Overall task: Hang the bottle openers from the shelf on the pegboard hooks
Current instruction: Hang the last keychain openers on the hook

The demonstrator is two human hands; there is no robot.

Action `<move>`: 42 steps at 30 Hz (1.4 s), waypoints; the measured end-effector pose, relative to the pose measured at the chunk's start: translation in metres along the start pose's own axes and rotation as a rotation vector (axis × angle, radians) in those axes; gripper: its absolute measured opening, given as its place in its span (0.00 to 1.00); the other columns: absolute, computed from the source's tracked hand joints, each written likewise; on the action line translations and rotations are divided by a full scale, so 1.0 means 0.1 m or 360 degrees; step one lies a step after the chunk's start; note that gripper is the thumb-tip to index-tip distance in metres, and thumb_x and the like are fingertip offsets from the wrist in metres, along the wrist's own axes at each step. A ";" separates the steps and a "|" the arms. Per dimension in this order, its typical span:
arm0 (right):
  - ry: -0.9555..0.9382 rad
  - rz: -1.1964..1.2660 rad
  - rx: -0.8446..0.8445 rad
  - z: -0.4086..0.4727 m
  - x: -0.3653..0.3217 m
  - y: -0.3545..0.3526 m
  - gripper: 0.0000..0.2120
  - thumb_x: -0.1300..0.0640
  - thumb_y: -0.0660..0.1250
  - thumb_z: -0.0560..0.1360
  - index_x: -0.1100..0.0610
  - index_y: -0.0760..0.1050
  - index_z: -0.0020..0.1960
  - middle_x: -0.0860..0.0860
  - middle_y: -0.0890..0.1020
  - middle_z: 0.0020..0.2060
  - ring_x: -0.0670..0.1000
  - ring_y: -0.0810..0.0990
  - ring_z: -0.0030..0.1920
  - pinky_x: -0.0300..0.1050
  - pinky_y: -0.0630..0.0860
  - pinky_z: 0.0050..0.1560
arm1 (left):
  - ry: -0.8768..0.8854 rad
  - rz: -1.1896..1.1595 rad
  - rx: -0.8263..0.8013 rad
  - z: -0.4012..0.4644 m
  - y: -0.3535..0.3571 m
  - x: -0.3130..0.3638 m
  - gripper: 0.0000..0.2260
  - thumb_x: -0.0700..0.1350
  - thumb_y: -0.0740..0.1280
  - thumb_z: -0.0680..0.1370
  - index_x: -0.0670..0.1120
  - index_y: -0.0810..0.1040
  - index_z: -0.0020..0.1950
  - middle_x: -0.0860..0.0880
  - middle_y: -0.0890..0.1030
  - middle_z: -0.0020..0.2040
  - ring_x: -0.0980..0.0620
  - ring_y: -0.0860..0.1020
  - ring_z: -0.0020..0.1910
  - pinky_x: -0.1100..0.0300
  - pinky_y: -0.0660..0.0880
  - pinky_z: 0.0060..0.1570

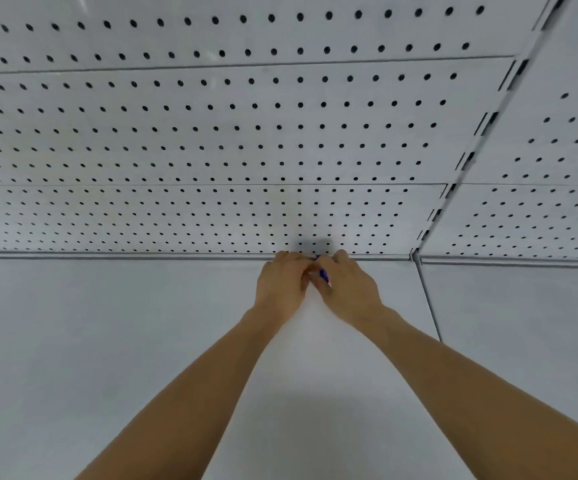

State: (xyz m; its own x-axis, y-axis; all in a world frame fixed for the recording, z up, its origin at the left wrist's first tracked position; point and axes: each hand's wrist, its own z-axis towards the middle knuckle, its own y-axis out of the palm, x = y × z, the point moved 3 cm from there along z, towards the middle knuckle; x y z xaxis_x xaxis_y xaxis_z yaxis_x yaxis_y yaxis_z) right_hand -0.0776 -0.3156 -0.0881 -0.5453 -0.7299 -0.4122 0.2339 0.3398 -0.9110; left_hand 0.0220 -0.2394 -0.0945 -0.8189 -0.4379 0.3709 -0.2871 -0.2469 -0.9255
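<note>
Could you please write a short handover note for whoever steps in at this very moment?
Left hand: at the back edge of the shelf, fingers curled against the blue item; its grip is mostly hidden.
Right hand: fingers curled round a small blue item, probably a bottle opener, mostly hidden.
Both hands meet where the shelf joins the pegboard.
Done: nothing visibly hung; no hooks or hung openers show in this view.
Left: lift the opener, find a hook and hang it, then check the shelf for others; none show here.
</note>
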 end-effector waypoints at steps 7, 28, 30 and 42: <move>0.0204 0.0041 0.0040 -0.10 0.03 -0.03 0.05 0.62 0.59 0.78 0.59 0.70 0.54 0.56 0.75 0.50 0.55 0.72 0.39 0.45 0.65 0.37 | -0.0026 0.0080 -0.0090 0.00 -0.04 0.02 0.08 0.41 0.63 0.79 0.47 0.80 0.54 0.47 0.78 0.50 0.46 0.77 0.51 0.55 0.74 0.49; 0.0592 0.1048 0.0209 -2.23 1.15 -1.03 0.03 0.58 0.69 0.72 0.56 0.76 0.44 0.49 0.78 0.34 0.46 0.74 0.32 0.39 0.72 0.36 | -0.1006 -0.1919 -0.0706 -1.40 0.34 2.06 0.11 0.48 0.67 0.77 0.42 0.79 0.41 0.52 0.61 0.25 0.54 0.57 0.23 0.62 0.55 0.23; 0.0554 0.0951 0.0285 -2.62 1.42 -1.22 0.04 0.56 0.69 0.72 0.55 0.75 0.44 0.48 0.78 0.34 0.45 0.72 0.32 0.36 0.71 0.35 | -0.0992 -0.2027 -0.0686 -1.55 0.44 2.54 0.14 0.53 0.68 0.78 0.43 0.84 0.49 0.52 0.60 0.25 0.55 0.57 0.23 0.62 0.55 0.24; 0.0676 0.0951 0.0688 -4.75 3.06 -2.29 0.05 0.53 0.73 0.71 0.52 0.77 0.42 0.50 0.81 0.34 0.51 0.79 0.34 0.45 0.76 0.38 | -0.0462 -0.2014 -0.0595 -2.15 1.01 5.15 0.09 0.45 0.70 0.75 0.40 0.83 0.49 0.46 0.86 0.46 0.55 0.58 0.22 0.64 0.54 0.23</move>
State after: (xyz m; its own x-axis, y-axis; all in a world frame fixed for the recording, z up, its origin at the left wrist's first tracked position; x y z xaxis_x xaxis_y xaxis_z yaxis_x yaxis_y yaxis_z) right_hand -0.6806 -0.3347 0.0017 -0.4679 -0.1857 -0.8641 0.8186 0.2776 -0.5029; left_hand -0.5352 -0.3038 -0.0132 0.2265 -0.2636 0.9377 -0.9156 -0.3860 0.1127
